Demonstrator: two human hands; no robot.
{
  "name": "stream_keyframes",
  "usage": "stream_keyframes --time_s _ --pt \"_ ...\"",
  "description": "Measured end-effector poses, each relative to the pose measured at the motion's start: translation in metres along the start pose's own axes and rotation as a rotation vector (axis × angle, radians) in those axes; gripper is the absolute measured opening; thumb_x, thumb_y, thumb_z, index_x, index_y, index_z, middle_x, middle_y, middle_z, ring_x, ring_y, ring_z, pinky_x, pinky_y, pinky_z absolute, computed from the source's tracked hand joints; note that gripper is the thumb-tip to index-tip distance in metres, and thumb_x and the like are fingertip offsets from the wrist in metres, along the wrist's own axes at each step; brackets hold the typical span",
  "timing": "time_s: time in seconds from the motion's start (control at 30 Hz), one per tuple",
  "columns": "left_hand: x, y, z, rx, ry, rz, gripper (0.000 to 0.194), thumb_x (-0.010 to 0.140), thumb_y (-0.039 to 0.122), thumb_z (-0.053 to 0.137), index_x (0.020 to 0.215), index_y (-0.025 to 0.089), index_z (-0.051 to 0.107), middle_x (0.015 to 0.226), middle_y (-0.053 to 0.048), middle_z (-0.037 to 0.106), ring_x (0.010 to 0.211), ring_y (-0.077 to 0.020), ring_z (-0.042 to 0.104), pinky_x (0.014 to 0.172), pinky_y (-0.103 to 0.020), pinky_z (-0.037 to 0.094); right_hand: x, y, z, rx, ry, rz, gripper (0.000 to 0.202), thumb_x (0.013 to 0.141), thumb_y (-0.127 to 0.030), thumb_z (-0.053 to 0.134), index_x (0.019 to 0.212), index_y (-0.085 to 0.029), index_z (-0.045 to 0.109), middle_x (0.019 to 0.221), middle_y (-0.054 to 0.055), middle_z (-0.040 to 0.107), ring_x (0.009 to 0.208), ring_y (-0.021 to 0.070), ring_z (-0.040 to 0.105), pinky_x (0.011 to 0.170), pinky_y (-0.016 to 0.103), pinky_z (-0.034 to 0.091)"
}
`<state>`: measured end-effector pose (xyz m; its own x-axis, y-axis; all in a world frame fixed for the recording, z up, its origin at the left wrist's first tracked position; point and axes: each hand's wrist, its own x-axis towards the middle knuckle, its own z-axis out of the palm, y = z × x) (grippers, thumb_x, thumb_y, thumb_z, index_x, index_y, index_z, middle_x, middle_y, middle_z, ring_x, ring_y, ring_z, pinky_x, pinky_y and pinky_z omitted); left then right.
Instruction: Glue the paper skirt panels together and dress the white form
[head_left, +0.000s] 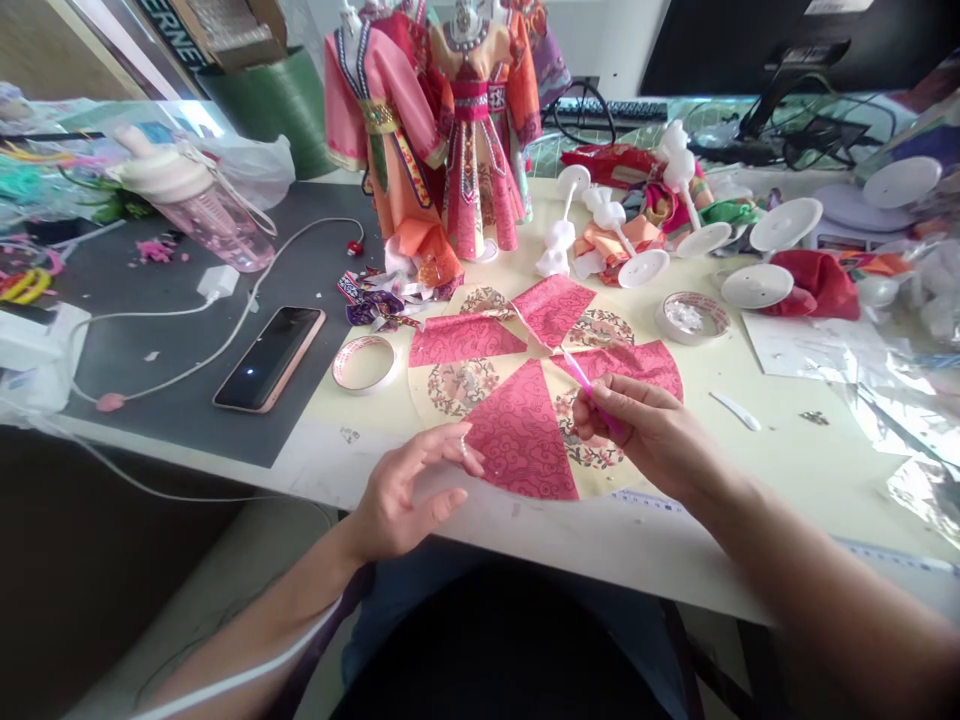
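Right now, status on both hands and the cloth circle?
Right hand gripping pink tool. Left hand open, empty. Cloth circle spread out, tape roll close at its left.

I've got a slim, dark-screened phone with a pinkish edge lying on a dark grey rectangular mat, near a boxy white plastic charger with a skinny white cable running off it. I also see a see-through pink plastic bottle with a white lid, a chunky dark green cylinder and, back right, a wide black monitor.
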<state>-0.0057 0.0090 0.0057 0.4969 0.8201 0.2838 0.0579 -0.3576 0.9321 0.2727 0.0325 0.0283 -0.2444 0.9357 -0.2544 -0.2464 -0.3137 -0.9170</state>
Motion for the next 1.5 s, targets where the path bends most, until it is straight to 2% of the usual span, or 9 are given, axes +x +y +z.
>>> stream_keyframes --time_s 0.17,0.33,0.57,0.77,1.0,1.13,1.27,1.37,1.5 --pt "0.006 0.008 0.007 0.062 0.080 -0.121 0.049 0.084 0.015 0.058 0.130 0.020 0.042 0.092 -0.005 0.067 0.092 -0.0189 0.064 0.094 -0.041 0.046 0.001 0.001 0.000 0.090 -0.033 0.020 0.023 0.090 -0.036 0.051 0.084 -0.016 0.060 0.085 0.006 0.068 0.074 0.0136 0.064 0.074 0.030 0.051" --pt "0.023 0.020 0.021 0.154 0.084 -0.097 0.048 0.082 0.015 0.060 0.127 0.020 0.044 0.092 -0.003 0.068 0.090 -0.0163 0.065 0.094 -0.038 0.048 0.001 0.000 0.002 0.130 -0.009 0.050 0.024 0.089 -0.037 0.049 0.084 -0.017 0.060 0.090 0.007 0.070 0.079 0.0167 0.067 0.084 0.037 0.051" --pt "0.038 0.021 0.040 0.120 0.108 -0.074 0.044 0.083 0.014 0.058 0.125 0.018 0.047 0.090 -0.004 0.068 0.089 -0.0150 0.065 0.088 -0.033 0.051 -0.001 -0.001 0.003 0.048 0.013 0.005 0.019 0.084 -0.036 0.058 0.083 -0.017 0.057 0.091 0.007 0.069 0.075 0.0135 0.063 0.071 0.030 0.051" --pt "0.036 0.013 0.036 0.063 0.243 -0.101 0.033 0.082 0.017 0.061 0.115 0.020 0.058 0.083 0.000 0.060 0.078 -0.0108 0.061 0.079 -0.026 0.054 -0.001 -0.002 0.001 -0.005 0.020 -0.039 0.014 0.082 -0.029 0.061 0.080 -0.017 0.052 0.083 0.004 0.066 0.069 0.0112 0.059 0.061 0.026 0.045" --pt "0.038 0.005 0.033 0.099 0.275 -0.071 0.019 0.081 0.021 0.063 0.100 0.021 0.065 0.110 -0.006 0.058 0.107 -0.0190 0.055 0.094 -0.034 0.048 0.000 -0.004 -0.004 -0.139 0.032 -0.123 0.007 0.082 -0.024 0.056 0.080 -0.019 0.051 0.074 0.001 0.061 0.065 0.0110 0.054 0.060 0.027 0.044" --pt "0.039 0.015 0.041 0.217 0.140 -0.042 0.017 0.083 0.019 0.060 0.099 0.019 0.063 0.100 -0.006 0.065 0.100 -0.0190 0.060 0.092 -0.037 0.049 0.000 -0.006 -0.006 -0.270 0.053 -0.199 0.006 0.083 -0.025 0.054 0.083 -0.019 0.052 0.073 0.000 0.060 0.064 0.0108 0.054 0.061 0.028 0.044" --pt "0.041 0.024 0.057 0.326 -0.083 0.124 0.022 0.083 0.015 0.057 0.105 0.018 0.061 0.094 -0.006 0.068 0.092 -0.0181 0.061 0.084 -0.035 0.051 0.001 -0.009 -0.007 -0.311 0.082 -0.239 0.004 0.082 -0.022 0.055 0.083 -0.019 0.053 0.070 -0.002 0.059 0.063 0.0097 0.051 0.060 0.026 0.043" --pt "0.043 0.025 0.071 0.432 -0.219 0.270 0.025 0.085 0.016 0.056 0.110 0.016 0.057 0.101 -0.007 0.068 0.098 -0.0196 0.060 0.090 -0.038 0.047 0.002 -0.013 -0.008 -0.336 0.087 -0.250 0.004 0.081 -0.021 0.056 0.081 -0.018 0.053 0.068 -0.002 0.058 0.061 0.0094 0.050 0.058 0.027 0.041" --pt "0.046 0.022 0.085 0.639 -0.377 0.349 0.031 0.088 0.024 0.052 0.117 0.011 0.053 0.115 -0.011 0.064 0.106 -0.0245 0.056 0.093 -0.043 0.042 0.004 -0.015 -0.011 -0.384 0.113 -0.262 0.005 0.080 -0.021 0.057 0.080 -0.017 0.054 0.067 -0.002 0.056 0.060 0.0088 0.049 0.058 0.027 0.040"
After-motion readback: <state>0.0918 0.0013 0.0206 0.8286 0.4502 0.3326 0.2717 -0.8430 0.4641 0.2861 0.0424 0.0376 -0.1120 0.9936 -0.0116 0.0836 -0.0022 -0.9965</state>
